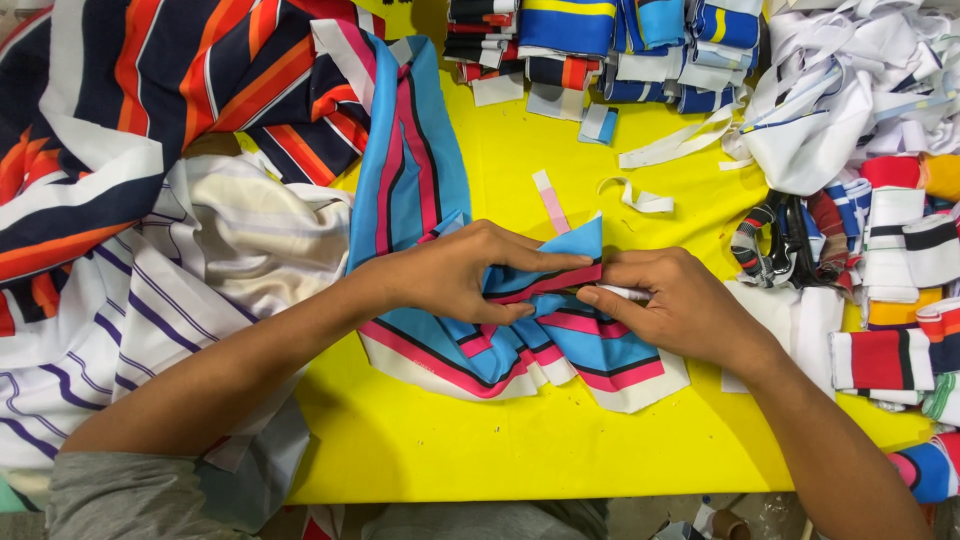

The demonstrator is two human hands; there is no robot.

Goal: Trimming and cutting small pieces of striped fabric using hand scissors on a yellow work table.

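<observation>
Both hands, left [455, 275] and right [670, 305], pinch a folded blue strip [570, 245] on the table [500, 440]; loosened fingers would likely let the fold spring open.

**Work Surface and Surroundings**

The yellow table [560, 440] fills most of the view under even, bright light with soft shadows. Striped cloth heaps [120, 150] cover its left side. Folded stacks [600, 40] line the far edge. White scraps [850, 90] lie at far right. Grey floor [640, 520] shows below the near edge.
</observation>
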